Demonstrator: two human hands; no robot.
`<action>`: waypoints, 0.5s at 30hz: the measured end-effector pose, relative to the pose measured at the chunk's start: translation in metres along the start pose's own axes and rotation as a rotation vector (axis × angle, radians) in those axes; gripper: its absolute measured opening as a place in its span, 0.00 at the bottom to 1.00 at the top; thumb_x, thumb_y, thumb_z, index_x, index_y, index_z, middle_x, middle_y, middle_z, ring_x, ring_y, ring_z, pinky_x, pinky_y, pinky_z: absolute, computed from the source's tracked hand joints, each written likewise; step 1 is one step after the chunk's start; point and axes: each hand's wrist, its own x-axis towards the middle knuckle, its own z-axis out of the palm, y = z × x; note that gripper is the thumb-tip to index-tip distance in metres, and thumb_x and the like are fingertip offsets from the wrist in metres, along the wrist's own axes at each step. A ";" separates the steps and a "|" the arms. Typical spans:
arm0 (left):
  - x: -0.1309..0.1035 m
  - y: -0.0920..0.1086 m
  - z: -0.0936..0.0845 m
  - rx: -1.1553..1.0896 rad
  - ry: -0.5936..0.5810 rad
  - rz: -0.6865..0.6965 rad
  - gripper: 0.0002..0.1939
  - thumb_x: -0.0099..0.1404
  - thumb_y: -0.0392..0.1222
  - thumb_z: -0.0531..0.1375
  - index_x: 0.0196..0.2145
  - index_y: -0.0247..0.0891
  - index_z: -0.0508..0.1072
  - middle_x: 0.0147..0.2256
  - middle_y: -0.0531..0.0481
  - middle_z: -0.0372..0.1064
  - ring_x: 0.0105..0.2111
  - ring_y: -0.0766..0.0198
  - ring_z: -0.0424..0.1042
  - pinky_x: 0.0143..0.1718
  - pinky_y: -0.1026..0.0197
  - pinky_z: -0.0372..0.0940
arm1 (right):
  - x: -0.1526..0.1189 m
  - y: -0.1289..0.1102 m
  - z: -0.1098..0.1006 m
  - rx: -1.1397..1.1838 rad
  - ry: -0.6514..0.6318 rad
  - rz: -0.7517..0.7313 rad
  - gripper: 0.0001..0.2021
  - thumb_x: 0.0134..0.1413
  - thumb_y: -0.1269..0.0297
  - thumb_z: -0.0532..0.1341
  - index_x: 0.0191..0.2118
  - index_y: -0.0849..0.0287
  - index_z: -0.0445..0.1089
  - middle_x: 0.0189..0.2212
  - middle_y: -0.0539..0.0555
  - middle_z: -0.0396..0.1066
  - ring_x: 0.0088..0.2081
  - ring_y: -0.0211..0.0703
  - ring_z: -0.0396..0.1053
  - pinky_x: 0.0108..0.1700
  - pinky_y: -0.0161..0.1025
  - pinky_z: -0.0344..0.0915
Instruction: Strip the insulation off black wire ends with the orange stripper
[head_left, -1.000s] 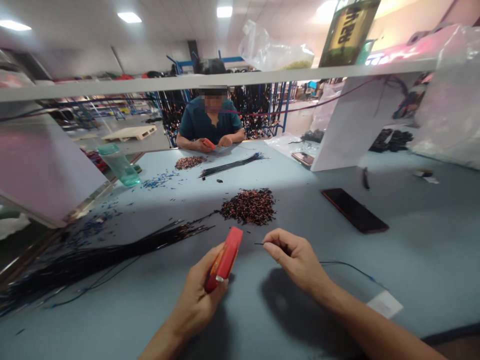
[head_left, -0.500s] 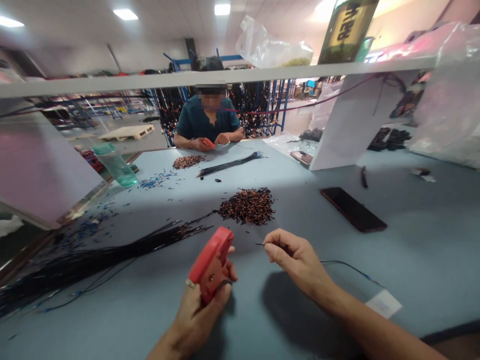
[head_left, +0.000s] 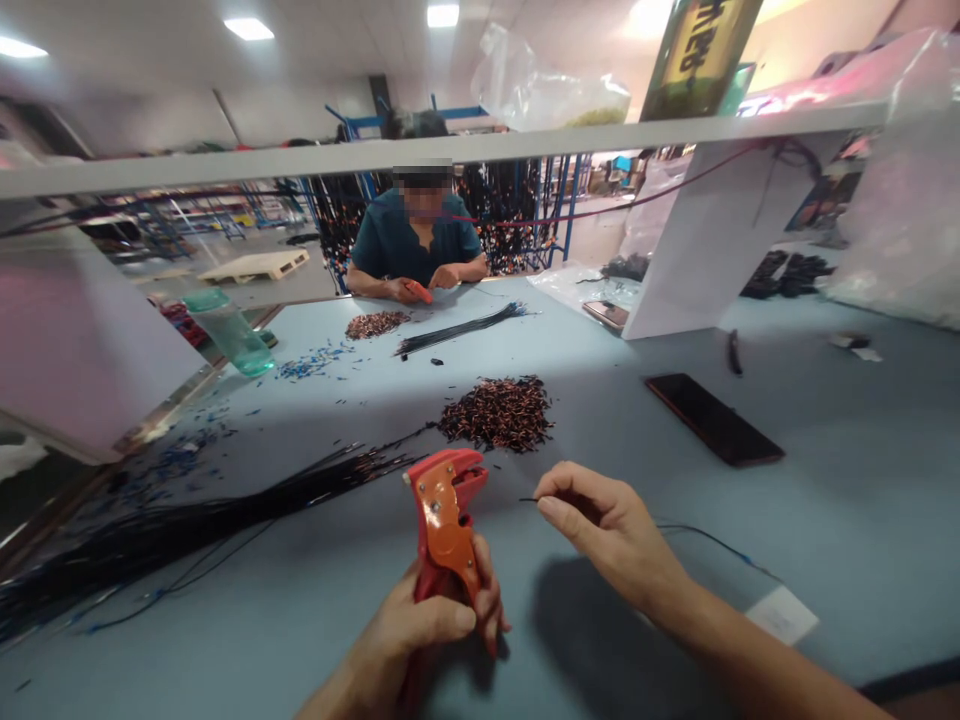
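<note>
My left hand is wrapped round the handles of a red and orange wire stripper, its jaws facing right. In a pinch between thumb and forefinger, my right hand holds a thin black wire. The wire's short end pokes out left toward the stripper's jaws, apart from them. Its other end trails out behind the hand to a white tag on the table. Just beyond both hands lies a pile of black and copper-coloured offcuts.
A long bundle of black wires stretches across the left. A dark phone lies at right. Opposite, a person holds a red tool behind a smaller wire bundle. A green bottle stands far left, under a white shelf.
My left hand has turned the wire stripper, so its orange side and jaws now show and point right. My right hand, still pinching the wire, has shifted very slightly.
</note>
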 end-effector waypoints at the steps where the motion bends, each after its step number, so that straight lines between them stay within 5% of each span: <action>1: 0.000 0.002 -0.002 0.034 0.006 0.028 0.16 0.53 0.43 0.66 0.39 0.37 0.71 0.29 0.52 0.64 0.31 0.62 0.67 0.41 0.54 0.64 | 0.000 0.000 -0.001 0.000 -0.007 0.005 0.09 0.59 0.59 0.58 0.31 0.58 0.68 0.22 0.46 0.57 0.24 0.36 0.53 0.26 0.34 0.52; 8: -0.003 0.015 -0.014 0.635 0.260 0.339 0.09 0.63 0.43 0.61 0.40 0.40 0.70 0.34 0.50 0.66 0.35 0.61 0.66 0.37 0.60 0.61 | 0.000 -0.003 -0.002 0.001 -0.058 0.033 0.09 0.60 0.59 0.57 0.30 0.57 0.66 0.21 0.46 0.58 0.24 0.36 0.55 0.27 0.34 0.53; 15: 0.003 0.005 -0.013 1.434 0.198 0.649 0.20 0.52 0.31 0.59 0.44 0.40 0.69 0.36 0.45 0.69 0.33 0.55 0.66 0.35 0.56 0.60 | 0.002 -0.004 0.002 0.217 -0.074 0.161 0.11 0.56 0.56 0.60 0.29 0.58 0.66 0.18 0.43 0.55 0.21 0.34 0.50 0.25 0.34 0.49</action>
